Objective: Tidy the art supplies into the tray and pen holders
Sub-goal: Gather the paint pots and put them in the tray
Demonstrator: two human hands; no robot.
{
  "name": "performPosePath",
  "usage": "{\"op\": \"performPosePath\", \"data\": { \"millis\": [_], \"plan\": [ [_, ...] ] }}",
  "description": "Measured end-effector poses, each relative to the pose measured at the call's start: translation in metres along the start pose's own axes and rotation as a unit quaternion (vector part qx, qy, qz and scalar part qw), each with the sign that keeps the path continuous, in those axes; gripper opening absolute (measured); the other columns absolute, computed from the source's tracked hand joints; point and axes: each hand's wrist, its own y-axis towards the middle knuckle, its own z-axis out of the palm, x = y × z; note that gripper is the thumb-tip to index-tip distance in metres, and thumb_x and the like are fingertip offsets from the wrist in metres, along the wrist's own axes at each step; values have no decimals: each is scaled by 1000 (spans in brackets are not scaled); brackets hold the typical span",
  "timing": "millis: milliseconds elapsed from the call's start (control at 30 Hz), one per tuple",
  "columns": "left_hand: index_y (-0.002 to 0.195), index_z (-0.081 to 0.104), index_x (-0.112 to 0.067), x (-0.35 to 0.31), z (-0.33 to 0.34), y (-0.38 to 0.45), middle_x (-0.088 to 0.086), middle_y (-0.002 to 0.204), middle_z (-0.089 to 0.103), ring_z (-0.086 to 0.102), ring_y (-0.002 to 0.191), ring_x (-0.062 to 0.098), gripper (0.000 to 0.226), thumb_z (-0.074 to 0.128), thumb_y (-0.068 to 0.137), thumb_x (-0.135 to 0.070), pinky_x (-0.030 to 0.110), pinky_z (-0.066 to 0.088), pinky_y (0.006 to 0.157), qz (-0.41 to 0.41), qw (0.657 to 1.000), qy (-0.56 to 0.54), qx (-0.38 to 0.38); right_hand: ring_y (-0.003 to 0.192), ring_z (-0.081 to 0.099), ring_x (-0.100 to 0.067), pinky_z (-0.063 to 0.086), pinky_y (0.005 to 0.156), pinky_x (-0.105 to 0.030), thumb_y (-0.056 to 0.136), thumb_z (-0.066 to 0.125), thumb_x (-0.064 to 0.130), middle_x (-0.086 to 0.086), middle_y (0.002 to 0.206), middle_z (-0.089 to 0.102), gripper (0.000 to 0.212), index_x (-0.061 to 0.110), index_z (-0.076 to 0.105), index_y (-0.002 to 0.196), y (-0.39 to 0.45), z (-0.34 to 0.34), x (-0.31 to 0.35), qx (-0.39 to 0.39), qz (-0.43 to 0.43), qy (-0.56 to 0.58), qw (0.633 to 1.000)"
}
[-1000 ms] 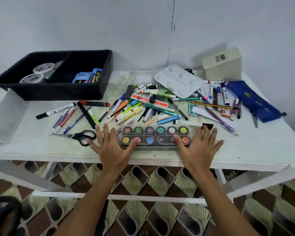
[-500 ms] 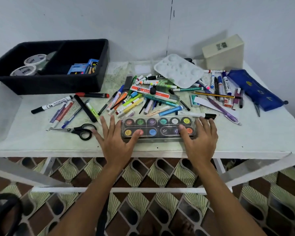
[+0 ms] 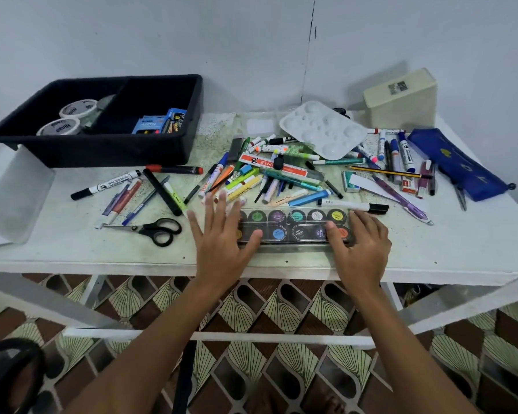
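A clear-lidded watercolour box with round colour pans lies near the table's front edge. My left hand lies over its left end with fingers straight and spread and the thumb on the lid. My right hand grips the right end, thumb on the lid and fingers curled round the end. Behind the box lies a heap of markers and pens. The black tray stands at the back left and holds tape rolls and blue packets. A cream pen holder lies at the back right.
Black scissors lie just left of my left hand, with loose markers behind them. A white palette rests on the heap. A blue pencil case is far right. A translucent container sits at the left edge.
My left hand has slid right onto the box's left end. My right hand's spread fingers have curled round the right end, thumb now on the lid.
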Motion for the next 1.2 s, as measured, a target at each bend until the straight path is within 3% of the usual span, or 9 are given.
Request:
{"op": "performPosePath", "data": {
  "millis": [200,433,567,700,767,867,967,1067,1200],
  "plan": [
    [150,28,-29,-15,-10,33,6,156,28,23,143,26,87,33,81,-81,48,14,117,230,955,80,171,124,43,-28,31,99,-47,85,55,56,-10,129,57,61,8,65,121,0,-4,1,4,12,-10,1000],
    [151,25,-29,-21,-5,41,7,148,34,32,131,26,81,50,85,-68,44,25,107,255,948,94,163,134,34,-29,20,110,-60,81,62,55,-12,137,47,56,13,67,119,6,-9,6,-8,21,7,1000],
    [144,42,-22,-32,-10,46,13,138,47,43,124,32,77,62,81,-60,48,34,99,222,970,44,92,138,27,-23,29,112,-51,85,59,57,-10,144,36,60,18,58,131,30,-12,22,-19,38,137,990],
    [139,48,-21,-42,-15,64,13,129,52,48,117,34,74,65,78,-59,51,39,95,137,990,38,-5,134,28,7,31,101,-3,86,60,49,-1,157,18,78,38,18,151,62,-3,52,35,39,329,943],
    [140,47,-21,-44,-17,75,12,130,52,47,117,33,74,64,79,-59,51,39,95,76,996,31,-26,127,48,0,48,101,-26,88,64,45,8,155,26,83,54,6,147,73,7,68,91,49,421,901],
    [143,43,-23,-41,-20,91,10,135,48,43,120,31,74,60,82,-61,50,36,96,1,999,29,-30,124,55,-13,48,99,-53,77,72,54,6,154,32,92,66,4,139,92,23,92,176,69,490,851],
    [146,37,-25,-33,-24,101,10,136,44,39,121,29,76,56,83,-62,47,33,98,-55,998,36,-23,127,52,-26,47,98,-56,69,79,45,-6,150,40,101,63,9,140,115,41,115,218,101,505,829],
    [148,31,-27,-16,-34,108,7,133,42,35,120,25,84,55,79,-68,42,31,98,-86,996,21,8,102,68,-31,57,77,-55,77,77,20,-17,123,61,97,53,16,145,132,61,131,251,129,513,811],
    [143,42,-30,26,-70,122,-1,119,46,41,113,13,76,50,78,-70,39,41,100,-90,986,-131,43,86,71,-32,59,65,-48,85,68,5,-12,98,73,91,44,17,150,154,86,157,320,141,535,769]
  ]
}}
